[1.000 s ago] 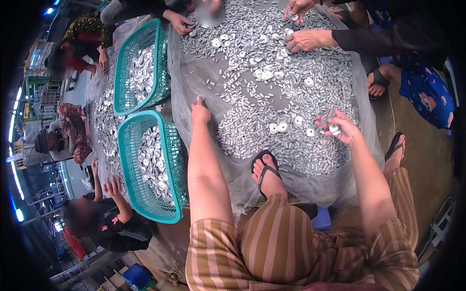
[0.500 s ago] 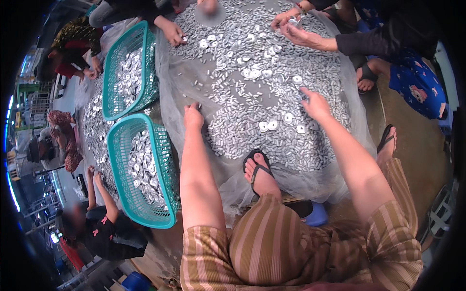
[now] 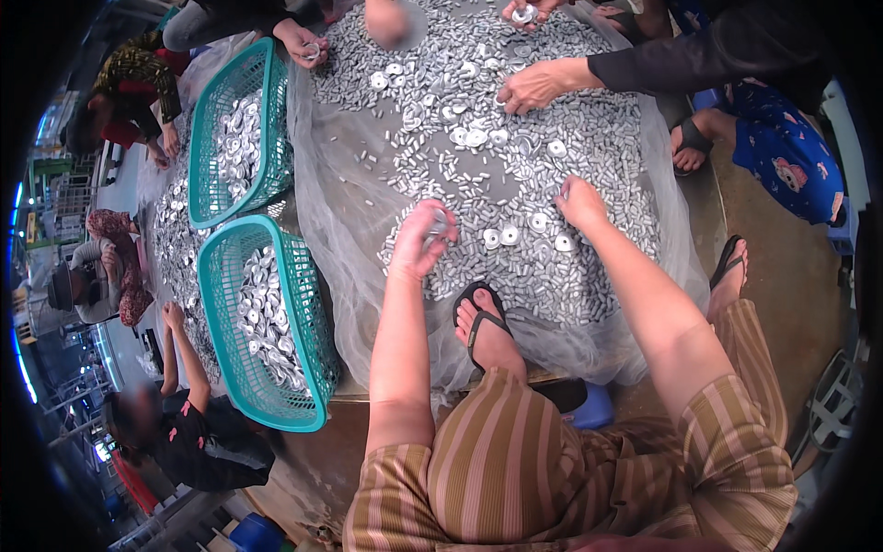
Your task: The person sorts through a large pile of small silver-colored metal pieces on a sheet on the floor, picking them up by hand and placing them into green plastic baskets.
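Small silvery metal cylinders (image 3: pixel 552 285) lie in a broad heap before me, with flat round metal discs (image 3: pixel 538 222) with centre holes scattered among them. My left hand (image 3: pixel 423 241) is over the near left side of the heap. Its fingers curl round a shiny metal disc, partly hidden by them. My right hand (image 3: pixel 582 206) reaches the middle right of the heap, just above several discs. Thumb and fingertips come together there; whatever they pinch is too small to make out.
Two teal plastic baskets (image 3: pixel 322 368) of discs stand to the left. Clear plastic sheeting (image 3: pixel 336 230) borders the heap. A co-worker's hand (image 3: pixel 538 86) picks at the far right; another's hand (image 3: pixel 302 44) holds a disc at the far left. My sandalled foot (image 3: pixel 486 327) rests at the near edge.
My left hand has moved right and nearer, from the plastic sheeting to over the heap, and now shows a disc. My right hand's fingers have drawn together. The far-right co-worker's hand has reached down leftward.
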`<act>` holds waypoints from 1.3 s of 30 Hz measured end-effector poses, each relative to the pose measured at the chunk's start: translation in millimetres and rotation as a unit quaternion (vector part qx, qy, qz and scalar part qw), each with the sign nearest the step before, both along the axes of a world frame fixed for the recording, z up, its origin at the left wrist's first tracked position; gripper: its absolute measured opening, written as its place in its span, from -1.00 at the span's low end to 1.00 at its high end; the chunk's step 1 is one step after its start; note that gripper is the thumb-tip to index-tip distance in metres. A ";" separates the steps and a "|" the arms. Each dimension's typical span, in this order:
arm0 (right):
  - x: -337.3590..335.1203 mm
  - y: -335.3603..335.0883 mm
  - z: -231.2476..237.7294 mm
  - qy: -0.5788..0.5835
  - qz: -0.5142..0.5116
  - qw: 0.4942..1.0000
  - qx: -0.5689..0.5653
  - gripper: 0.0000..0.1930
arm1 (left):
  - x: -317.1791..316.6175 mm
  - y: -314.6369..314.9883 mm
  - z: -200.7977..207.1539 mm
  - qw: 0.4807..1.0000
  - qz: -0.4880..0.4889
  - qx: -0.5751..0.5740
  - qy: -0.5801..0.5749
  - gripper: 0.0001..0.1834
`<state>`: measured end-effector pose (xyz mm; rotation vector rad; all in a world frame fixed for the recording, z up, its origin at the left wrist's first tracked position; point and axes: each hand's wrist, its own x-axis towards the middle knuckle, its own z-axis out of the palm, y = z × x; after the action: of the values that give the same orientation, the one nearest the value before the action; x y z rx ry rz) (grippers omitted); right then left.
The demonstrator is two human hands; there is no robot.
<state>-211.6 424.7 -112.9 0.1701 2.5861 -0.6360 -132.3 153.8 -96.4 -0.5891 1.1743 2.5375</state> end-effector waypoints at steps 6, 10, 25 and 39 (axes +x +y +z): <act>5.0 -5.4 -1.6 0.046 0.034 0.998 -0.001 -0.84 | 10.4 49.8 -9.4 0.697 -0.244 -0.649 0.185 -0.65; 1.6 3.6 -12.8 0.071 -0.028 0.994 -0.083 -0.92 | 2.3 47.4 0.3 0.735 -0.271 -0.614 0.096 -0.59; 35.2 -14.1 22.8 0.004 0.185 0.981 -0.058 -0.71 | -35.7 67.6 -34.6 0.669 -0.268 -0.676 0.153 -0.57; 67.0 24.2 35.7 -0.026 0.043 0.996 -0.075 -0.69 | -1.8 97.8 -11.5 0.846 -0.321 -0.400 0.142 -0.76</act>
<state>-144.6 449.0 -77.2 0.0266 2.4689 -0.7800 -134.1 251.6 -107.9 0.0696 2.1149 1.5268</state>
